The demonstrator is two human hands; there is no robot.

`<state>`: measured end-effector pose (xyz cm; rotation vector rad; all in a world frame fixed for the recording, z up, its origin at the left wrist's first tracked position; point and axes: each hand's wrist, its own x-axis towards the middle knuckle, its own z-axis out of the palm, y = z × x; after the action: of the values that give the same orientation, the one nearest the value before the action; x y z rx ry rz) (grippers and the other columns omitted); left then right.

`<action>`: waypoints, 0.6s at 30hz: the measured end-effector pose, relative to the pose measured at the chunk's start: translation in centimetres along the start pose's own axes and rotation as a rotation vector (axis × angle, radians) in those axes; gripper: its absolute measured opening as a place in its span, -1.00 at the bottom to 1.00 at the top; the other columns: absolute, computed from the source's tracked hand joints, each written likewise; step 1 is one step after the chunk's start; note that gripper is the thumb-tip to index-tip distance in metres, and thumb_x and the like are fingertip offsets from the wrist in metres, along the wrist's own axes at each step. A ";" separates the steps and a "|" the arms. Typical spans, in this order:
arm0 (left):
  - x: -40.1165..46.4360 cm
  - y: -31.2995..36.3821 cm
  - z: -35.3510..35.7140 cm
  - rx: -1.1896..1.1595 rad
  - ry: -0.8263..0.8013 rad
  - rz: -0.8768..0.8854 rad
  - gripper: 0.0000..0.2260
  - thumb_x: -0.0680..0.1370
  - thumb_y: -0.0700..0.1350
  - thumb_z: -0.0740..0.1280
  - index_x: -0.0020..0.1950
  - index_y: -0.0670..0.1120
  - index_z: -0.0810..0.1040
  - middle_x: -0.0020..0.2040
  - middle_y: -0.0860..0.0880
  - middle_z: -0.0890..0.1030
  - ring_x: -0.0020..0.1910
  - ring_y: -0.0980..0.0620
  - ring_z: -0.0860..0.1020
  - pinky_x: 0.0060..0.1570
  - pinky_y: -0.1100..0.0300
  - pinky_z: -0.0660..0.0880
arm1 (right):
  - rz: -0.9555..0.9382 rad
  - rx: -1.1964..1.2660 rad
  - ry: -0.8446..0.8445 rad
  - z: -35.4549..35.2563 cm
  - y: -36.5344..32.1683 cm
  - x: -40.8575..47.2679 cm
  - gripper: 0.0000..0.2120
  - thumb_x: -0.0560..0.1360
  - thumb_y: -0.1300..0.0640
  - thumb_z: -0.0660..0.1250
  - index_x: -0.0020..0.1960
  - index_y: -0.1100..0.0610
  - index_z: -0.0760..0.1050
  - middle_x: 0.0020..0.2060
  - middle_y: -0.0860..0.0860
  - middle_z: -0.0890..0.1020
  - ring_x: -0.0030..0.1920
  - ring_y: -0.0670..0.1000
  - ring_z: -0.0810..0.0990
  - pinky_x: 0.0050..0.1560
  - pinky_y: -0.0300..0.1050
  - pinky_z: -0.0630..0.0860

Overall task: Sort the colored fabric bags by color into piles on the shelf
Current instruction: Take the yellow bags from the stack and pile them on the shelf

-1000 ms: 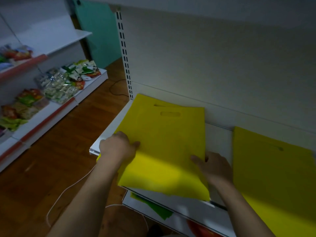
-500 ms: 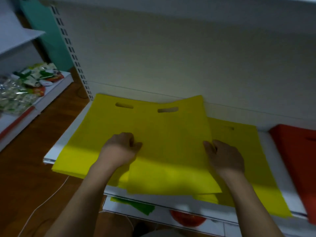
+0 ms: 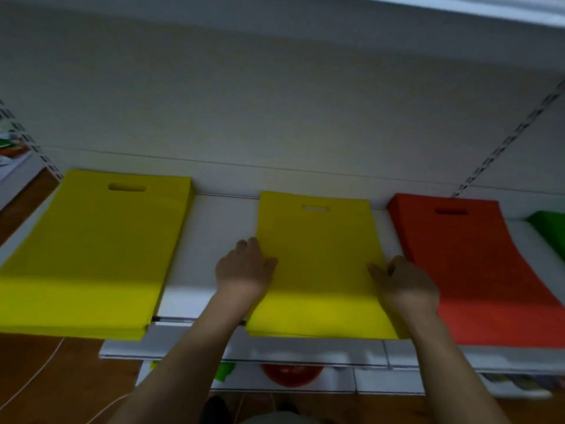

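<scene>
Head view: the middle yellow bag stack (image 3: 318, 264), flat matte non-woven rectangles, lies on the white shelf (image 3: 214, 240), long axis front to back, cut-out handle toward the back wall. Left hand (image 3: 244, 266) and right hand (image 3: 403, 280) pinch its side edges. Another yellow stack (image 3: 91, 252) lies left, a red stack (image 3: 477, 270) right, a green bag (image 3: 548, 234) beyond.
</scene>
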<state>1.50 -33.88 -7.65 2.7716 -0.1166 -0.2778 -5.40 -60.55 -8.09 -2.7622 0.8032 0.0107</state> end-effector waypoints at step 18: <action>-2.1 -2.1 -0.4 -0.064 0.233 -0.049 -0.51 0.44 0.24 0.12 0.02 -0.16 0.50 -0.06 -0.14 0.54 -0.12 -0.19 0.57 -0.20 0.06 0.49 | -0.187 -0.075 0.090 -0.4 -5.8 -0.3 -0.48 0.51 -0.21 0.25 0.24 0.20 0.42 0.17 0.18 0.47 0.20 0.21 0.41 0.14 0.05 0.34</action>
<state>-0.40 -31.54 -7.70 2.7216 0.0181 0.0306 -2.65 -55.76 -6.23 -2.9159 0.5727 -0.1223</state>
